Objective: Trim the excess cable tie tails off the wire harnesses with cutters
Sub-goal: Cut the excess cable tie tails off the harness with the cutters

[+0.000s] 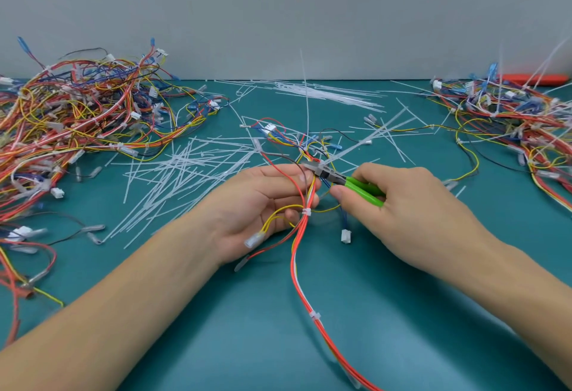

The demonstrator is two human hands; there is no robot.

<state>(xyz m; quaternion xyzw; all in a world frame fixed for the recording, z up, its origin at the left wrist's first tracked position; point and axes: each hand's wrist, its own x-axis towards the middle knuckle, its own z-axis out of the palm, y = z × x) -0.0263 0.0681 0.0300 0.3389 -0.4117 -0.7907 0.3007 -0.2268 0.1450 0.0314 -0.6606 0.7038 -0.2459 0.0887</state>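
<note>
The wire harness (305, 205) lies mid-counter, gripped in the left hand (263, 205), whose fingers curl round its red and yellow wires. The right hand (399, 205) grips the green-handled cutters (343, 178), tip at the bundle. Cut tie tails (185, 171) litter the teal counter (402, 298); harness piles (77, 118) sit far left and right.

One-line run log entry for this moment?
left hand: holds red-yellow wire harness | right hand: holds green-handled cutters | cutter tip at white cable tie tail
</note>
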